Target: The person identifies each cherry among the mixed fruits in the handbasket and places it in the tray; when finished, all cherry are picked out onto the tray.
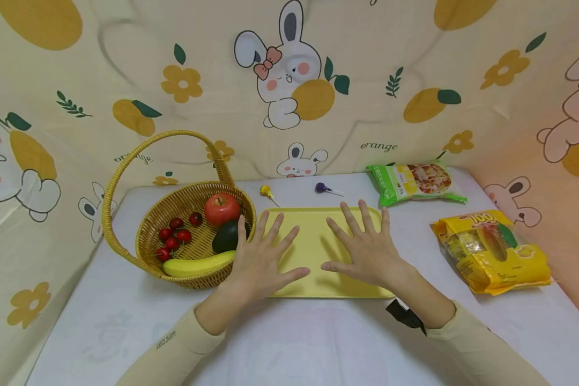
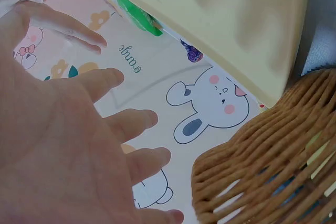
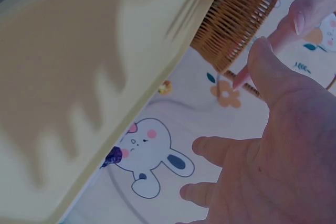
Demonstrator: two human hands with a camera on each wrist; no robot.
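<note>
Both hands hover flat, fingers spread, over a yellow tray (image 1: 313, 279) in the middle of the table. My left hand (image 1: 262, 257) is over the tray's left part, beside the wicker basket (image 1: 125, 236). My right hand (image 1: 364, 244) is over the tray's right half. Neither holds anything. The left wrist view shows the left palm (image 2: 58, 145) with the tray (image 2: 247, 24) and basket weave (image 2: 273, 166) beyond. In the right wrist view the right palm (image 3: 278, 161) faces the tray (image 3: 79, 77), on which finger shadows fall.
The basket holds a red apple (image 1: 222, 208), an avocado (image 1: 228, 236), a banana (image 1: 198, 264) and several cherries (image 1: 173, 236). Two lollipops (image 1: 328, 188) lie behind the tray. A green snack bag (image 1: 415, 183) and a yellow bag (image 1: 494, 249) lie at the right. Printed cloth walls surround the table.
</note>
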